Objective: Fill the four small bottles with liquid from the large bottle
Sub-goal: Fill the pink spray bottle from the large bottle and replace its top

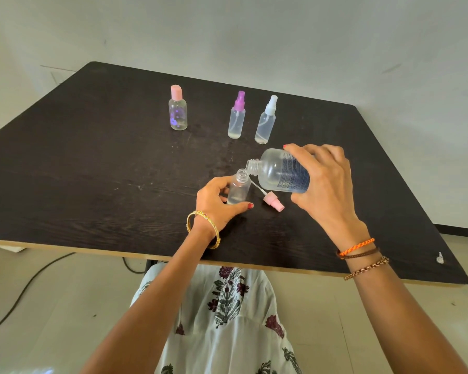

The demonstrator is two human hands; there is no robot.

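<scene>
At the near middle of the dark table the person's left hand curls round a small open bottle that stands upright on the wood. The thumb lies along its near side and the fingers wrap behind it, so the clear body shows between them and the neck rises free above the hand. A little liquid sits in the bottom of it.

The right hand grips the large bottle round its base end — fingers over the top, thumb underneath — and holds it tipped nearly on its side in the air. The uncapped neck points left and slightly down, and its lip sits right at the mouth of the small bottle, touching or all but touching; I cannot tell which. The labelled body projects leftward out of the grip, so most of the bottle lies clear of the palm.

Just right of the small bottle, under the tilted large one, a pink spray top lies on its side on the table with its thin dip tube pointing up-left toward the small bottle.

Farther back stand three more small bottles, all capped and upright — one with a pink cap to the left, then a purple-topped sprayer and a white-topped sprayer close together.
</scene>
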